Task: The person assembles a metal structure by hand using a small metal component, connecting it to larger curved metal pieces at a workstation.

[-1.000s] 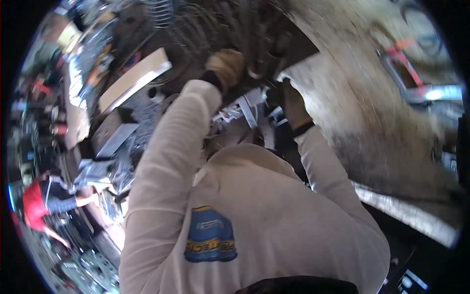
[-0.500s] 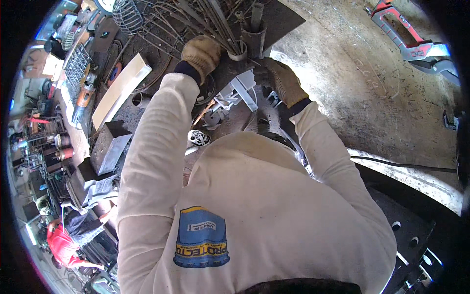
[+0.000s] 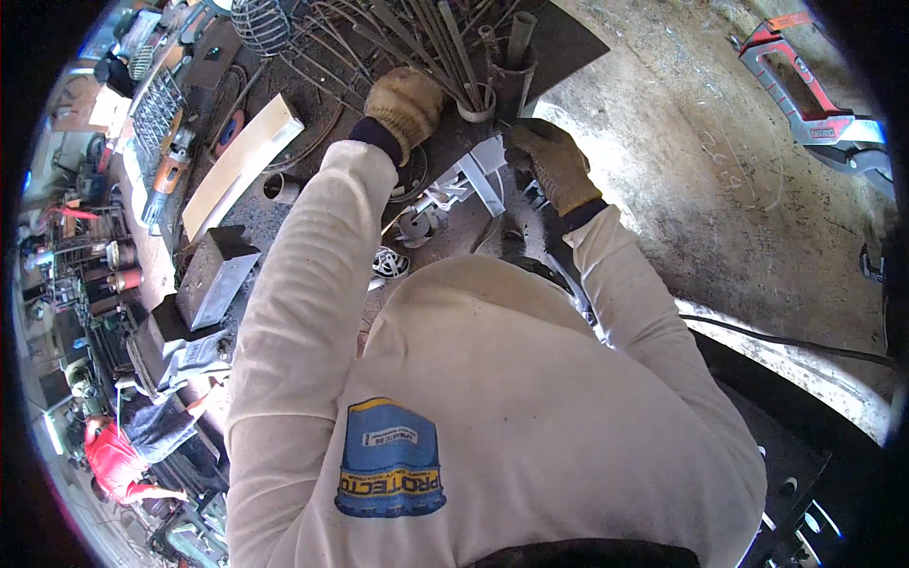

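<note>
My left hand (image 3: 405, 106), in a brown knit glove, is curled into a closed shape beside a bundle of thin metal rods (image 3: 443, 59). The rods stand tilted in a round cup (image 3: 476, 107); what the left fingers hold, if anything, is hidden. My right hand (image 3: 557, 168), gloved alike, is bent inward with its fingers together, just right of the cup. A short thin tip shows by those fingers, but its kind is unclear. Between and below the hands lies a light grey angled metal piece (image 3: 483, 180). Behind the cup, a wider tube holder (image 3: 512, 83) contains a pipe.
A pale wooden board (image 3: 241, 163), an angle grinder (image 3: 170, 170) and a steel angle piece (image 3: 220, 284) lie to the left. A wire cage (image 3: 260, 26) sits at the far left. On the right are a red-and-grey saw frame (image 3: 805, 95) and a black cable (image 3: 786, 338). A person in red (image 3: 118, 461) is at lower left.
The view has shifted a little, so the bench things appear slightly farther right and lower. Both hands stay near the rod cup, with little visible change in their grip.
</note>
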{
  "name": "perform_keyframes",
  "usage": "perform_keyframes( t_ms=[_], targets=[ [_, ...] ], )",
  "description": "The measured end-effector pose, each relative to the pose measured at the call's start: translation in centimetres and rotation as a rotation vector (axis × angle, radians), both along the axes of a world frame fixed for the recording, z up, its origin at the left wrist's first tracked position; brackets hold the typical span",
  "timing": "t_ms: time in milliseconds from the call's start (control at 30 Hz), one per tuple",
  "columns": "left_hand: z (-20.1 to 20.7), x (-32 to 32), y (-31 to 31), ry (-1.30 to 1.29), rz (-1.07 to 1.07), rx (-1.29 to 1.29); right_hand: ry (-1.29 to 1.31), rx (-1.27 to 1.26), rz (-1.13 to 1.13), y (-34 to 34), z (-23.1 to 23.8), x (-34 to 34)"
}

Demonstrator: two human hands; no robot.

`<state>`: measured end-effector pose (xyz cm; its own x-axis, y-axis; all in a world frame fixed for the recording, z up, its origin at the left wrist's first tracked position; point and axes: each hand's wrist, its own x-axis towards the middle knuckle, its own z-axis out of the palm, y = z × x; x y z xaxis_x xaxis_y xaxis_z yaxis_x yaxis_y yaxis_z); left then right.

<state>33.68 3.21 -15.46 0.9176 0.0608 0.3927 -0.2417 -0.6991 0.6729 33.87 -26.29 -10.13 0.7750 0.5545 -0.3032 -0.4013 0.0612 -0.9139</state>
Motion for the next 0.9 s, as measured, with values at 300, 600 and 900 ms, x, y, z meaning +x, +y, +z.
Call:
perform_keyframes(
  t_ms=[300,600,900],
  targets=[
    [1.2,-1.1,1.3,-0.059,-0.11,-0.158,-0.023,-0.021,-0.054,1.2,0.6,-1.1],
    [2.7,-1.3,-1.3,-0.022,0.05,0.172,-0.461,-0.468,-0.031,1.2,1.2,-1.3],
    [8.4,-2.7,-4.8,0.09,0.062,0.985,-0.854,-0.513,-0.297,-1.3,-1.4,-4.6]
  ],
)
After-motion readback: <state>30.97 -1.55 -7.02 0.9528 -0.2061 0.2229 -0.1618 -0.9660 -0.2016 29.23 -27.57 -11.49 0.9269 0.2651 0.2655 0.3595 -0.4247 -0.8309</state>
